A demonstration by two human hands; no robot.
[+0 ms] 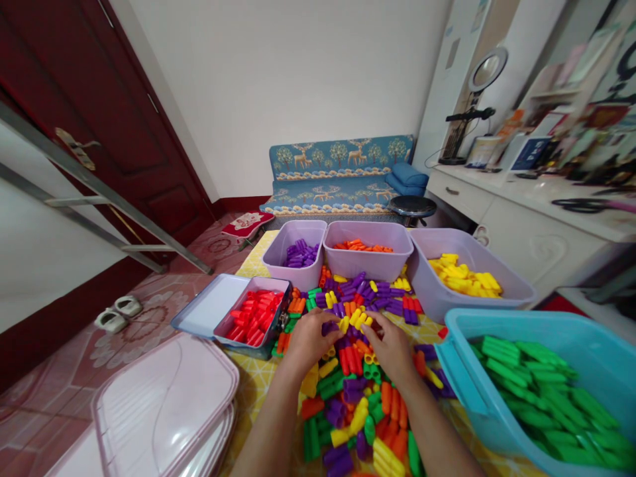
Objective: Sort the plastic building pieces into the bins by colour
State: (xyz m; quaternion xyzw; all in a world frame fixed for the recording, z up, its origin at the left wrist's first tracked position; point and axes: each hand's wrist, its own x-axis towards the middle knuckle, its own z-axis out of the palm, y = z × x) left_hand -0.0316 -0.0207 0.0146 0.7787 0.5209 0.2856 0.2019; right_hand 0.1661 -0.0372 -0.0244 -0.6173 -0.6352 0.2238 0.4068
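Observation:
My left hand point(314, 341) is over the middle of a mixed pile of plastic building blocks, its thumb and fingers closed at a bullet-shaped yellow block point(344, 324). Just to the right, my right hand point(396, 348) has its fingertips closed on a short row of joined yellow blocks point(360, 319). The two hands face each other, their fingertips a small gap apart. Around and beneath them lie loose red blocks point(350, 361), purple blocks point(354, 389), orange blocks point(394, 402) and green blocks point(312, 438), many in joined rows.
Behind the pile stand lilac tubs with purple blocks point(301, 254), orange blocks point(362, 246) and yellow blocks point(464, 275). A turquoise tub point(464, 371) at right holds green blocks. Red blocks point(254, 317) fill a lidded box at left, near stacked lids point(163, 397). A patterned sofa point(338, 182) stands beyond.

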